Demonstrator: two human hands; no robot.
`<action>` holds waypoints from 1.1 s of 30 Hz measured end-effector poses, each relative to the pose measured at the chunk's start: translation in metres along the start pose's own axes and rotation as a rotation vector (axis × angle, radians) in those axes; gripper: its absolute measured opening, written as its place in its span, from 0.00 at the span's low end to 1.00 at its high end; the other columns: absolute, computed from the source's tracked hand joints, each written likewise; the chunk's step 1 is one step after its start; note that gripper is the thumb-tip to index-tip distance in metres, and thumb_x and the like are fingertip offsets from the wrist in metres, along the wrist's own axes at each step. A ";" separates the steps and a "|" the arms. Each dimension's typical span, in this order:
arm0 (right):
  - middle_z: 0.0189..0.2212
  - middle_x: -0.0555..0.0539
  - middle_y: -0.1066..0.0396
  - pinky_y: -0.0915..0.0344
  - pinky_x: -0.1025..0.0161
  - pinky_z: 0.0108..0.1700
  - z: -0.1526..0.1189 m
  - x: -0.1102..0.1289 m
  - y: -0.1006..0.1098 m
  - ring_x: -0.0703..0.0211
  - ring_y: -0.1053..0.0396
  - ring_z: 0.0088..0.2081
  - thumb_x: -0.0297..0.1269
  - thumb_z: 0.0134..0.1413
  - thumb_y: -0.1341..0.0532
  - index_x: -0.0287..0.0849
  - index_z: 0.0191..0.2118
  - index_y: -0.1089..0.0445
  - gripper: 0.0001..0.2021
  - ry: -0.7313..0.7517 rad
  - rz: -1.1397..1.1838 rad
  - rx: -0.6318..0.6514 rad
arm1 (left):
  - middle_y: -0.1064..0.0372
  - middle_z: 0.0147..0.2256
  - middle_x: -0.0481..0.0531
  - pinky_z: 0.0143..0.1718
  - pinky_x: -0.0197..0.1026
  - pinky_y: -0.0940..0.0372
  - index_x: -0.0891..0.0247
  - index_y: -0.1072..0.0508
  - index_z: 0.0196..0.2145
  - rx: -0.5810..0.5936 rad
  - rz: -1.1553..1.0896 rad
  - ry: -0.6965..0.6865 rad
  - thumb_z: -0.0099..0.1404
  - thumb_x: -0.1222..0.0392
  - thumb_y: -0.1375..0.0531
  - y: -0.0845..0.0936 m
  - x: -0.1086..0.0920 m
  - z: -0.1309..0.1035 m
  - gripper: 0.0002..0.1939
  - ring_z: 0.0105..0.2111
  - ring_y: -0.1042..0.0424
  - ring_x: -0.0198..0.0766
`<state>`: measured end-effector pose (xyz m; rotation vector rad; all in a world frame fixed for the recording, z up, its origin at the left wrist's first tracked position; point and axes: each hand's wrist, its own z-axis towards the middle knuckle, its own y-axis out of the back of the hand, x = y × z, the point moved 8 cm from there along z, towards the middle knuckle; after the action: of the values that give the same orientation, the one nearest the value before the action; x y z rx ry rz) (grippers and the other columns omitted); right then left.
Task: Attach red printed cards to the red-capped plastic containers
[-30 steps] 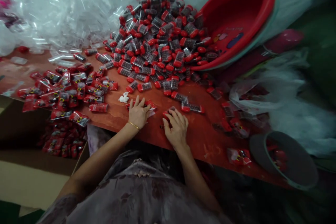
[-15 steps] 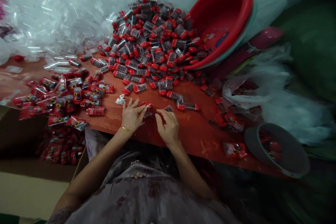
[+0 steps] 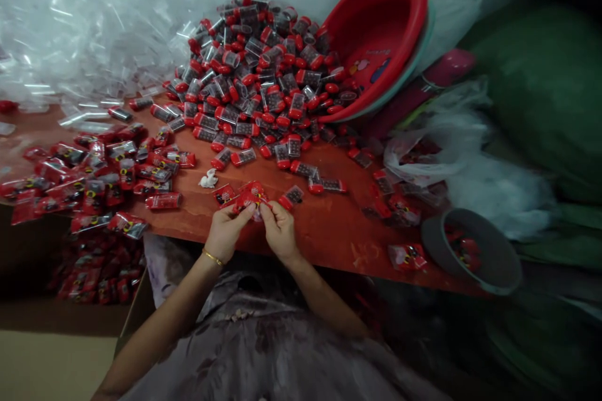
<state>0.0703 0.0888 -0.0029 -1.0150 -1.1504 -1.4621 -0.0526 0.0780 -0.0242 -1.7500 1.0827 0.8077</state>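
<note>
Close to the table's front edge, my left hand (image 3: 227,232) pinches the left side of a red printed plastic packet (image 3: 251,193). The thumb and forefinger of my right hand (image 3: 281,230) are closed on the same packet from the other side. Whether anything is inside it is hard to see. Another flat red packet (image 3: 224,193) lies just past my left fingers. Beside my right fingers is a small clear container with a red cap (image 3: 291,197). A crumpled white scrap (image 3: 207,179) rests beyond my left hand.
A heap of clear red-capped containers (image 3: 263,81) spills from a tilted red basin (image 3: 380,31). Filled red packets (image 3: 94,182) are piled at left, above more packets in a box (image 3: 94,276). Clear plastic pieces (image 3: 84,37) lie behind; a grey bowl (image 3: 493,257) stands at right.
My hands have drawn together, and both fingers and thumbs now grip the red packet. Earlier they were apart with the left fingers spread. The whole view has shifted slightly.
</note>
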 end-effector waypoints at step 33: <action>0.39 0.42 0.27 0.41 0.52 0.47 0.003 -0.021 0.076 0.50 0.33 0.40 0.35 0.53 0.41 0.41 0.44 0.36 0.12 0.252 -0.875 0.216 | 0.25 0.25 0.49 0.35 0.39 0.33 0.66 0.29 0.27 -0.019 -0.204 0.292 0.42 0.55 0.28 0.004 0.019 0.000 0.18 0.27 0.27 0.35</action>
<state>0.1484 0.0902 -0.0103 -0.1312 -1.6115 -1.9929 -0.0483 0.0708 -0.0421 -1.9996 1.0627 0.4470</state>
